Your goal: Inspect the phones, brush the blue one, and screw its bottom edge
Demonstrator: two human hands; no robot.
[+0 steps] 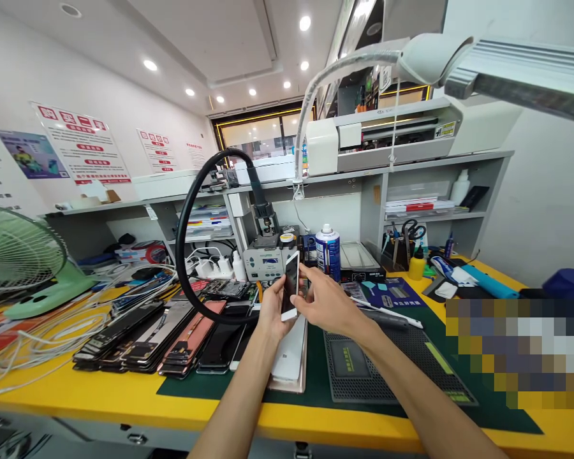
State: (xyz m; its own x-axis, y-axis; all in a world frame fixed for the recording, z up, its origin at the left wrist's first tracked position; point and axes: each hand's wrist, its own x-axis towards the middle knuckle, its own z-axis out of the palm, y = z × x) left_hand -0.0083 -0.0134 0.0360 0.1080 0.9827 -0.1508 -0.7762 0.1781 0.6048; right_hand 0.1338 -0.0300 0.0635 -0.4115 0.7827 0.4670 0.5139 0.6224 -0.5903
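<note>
Though forearms (242, 395) apart, both hands (271, 312) (326, 299) on phone (291, 282).

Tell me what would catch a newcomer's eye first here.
First, probably, the thick black hose looping high just left of centre. Near the middle, the left hand holds a slim white-framed phone, with the right hand also touching it. At far left stands a pale green, round-caged fan.

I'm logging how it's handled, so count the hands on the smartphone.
2: the left hand holds the white-framed smartphone from its lower left, and the right hand is at its right side. No other hand shows.
</note>
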